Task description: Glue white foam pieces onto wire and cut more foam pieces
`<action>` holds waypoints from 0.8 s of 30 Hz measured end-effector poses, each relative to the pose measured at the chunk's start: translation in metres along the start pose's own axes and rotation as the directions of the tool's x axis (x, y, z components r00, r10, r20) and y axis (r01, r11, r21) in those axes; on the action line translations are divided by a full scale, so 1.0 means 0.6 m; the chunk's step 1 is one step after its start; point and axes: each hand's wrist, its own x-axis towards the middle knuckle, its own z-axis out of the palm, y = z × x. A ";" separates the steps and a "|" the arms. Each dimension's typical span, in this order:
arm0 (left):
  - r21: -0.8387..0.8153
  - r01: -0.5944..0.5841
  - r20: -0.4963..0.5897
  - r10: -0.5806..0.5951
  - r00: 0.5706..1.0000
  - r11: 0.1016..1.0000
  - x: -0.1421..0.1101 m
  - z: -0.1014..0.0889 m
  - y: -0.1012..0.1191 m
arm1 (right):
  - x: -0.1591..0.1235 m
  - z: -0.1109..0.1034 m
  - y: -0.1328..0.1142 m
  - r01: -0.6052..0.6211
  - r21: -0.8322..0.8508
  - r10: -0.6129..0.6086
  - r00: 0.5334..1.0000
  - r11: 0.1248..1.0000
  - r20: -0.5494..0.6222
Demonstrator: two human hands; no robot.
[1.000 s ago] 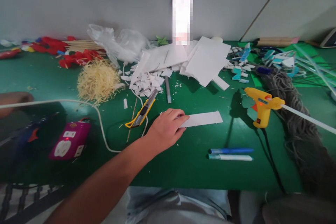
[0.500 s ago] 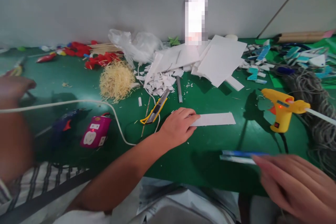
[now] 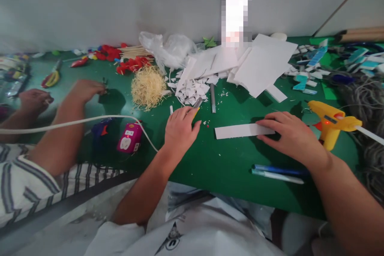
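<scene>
On the green table (image 3: pixel 207 168), in front of the heaped white scraps (image 3: pixel 192 93), working with two bare hands. Holding the right end of a flat white strip (image 3: pixel 235 131) between thumb and fingers of the right hand (image 3: pixel 295 138), and exposing most of its length toward the left. Finding the strip between the left hand (image 3: pixel 180 128) and a yellow glue gun (image 3: pixel 331 122), and beyond a blue pen (image 3: pixel 277 169) and a pale pen (image 3: pixel 282 177), touching neither.

Covering a yellow-and-grey cutter (image 3: pixel 198 103) with the left hand, and showing only its front end past the fingers. Being unable to tell whether clasping the cutter or merely resting over it, owing to hidden contact beneath the palm. Noting a clear gap between cutter and strip.

Judging the step in hand: apparently securing the strip on the right while attending to the cutter on the left; not yet bringing the two together. Judging the next move: calling for a sure hold on the cutter's handle, a flat, steady strip, and fingertips clear of the cutter's front end. Not seeing any blade extension clearly. Observing a co-worker's hand (image 3: pixel 85 90) farther left, well apart from strip and cutter.
</scene>
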 end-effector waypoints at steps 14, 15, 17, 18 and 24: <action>-0.228 -0.365 0.300 0.422 0.855 0.903 0.051 0.052 0.097 | 0.009 0.003 0.002 -0.012 0.027 0.013 0.999 1.000 -0.047; -0.231 -0.369 0.304 0.427 0.852 0.900 0.053 0.056 0.096 | 0.010 0.003 0.001 -0.005 0.030 0.007 0.999 1.000 -0.050; -0.238 -0.369 0.304 0.430 0.850 0.898 0.055 0.062 0.093 | 0.012 0.002 -0.001 0.003 0.037 -0.001 0.999 0.999 -0.055; -0.242 -0.368 0.302 0.430 0.851 0.898 0.055 0.064 0.091 | 0.012 0.002 -0.001 0.003 0.040 -0.001 0.999 0.999 -0.055; -0.262 -0.370 0.274 0.436 0.857 0.892 0.053 0.070 0.077 | 0.013 -0.001 0.001 0.004 0.045 -0.002 0.999 0.999 -0.038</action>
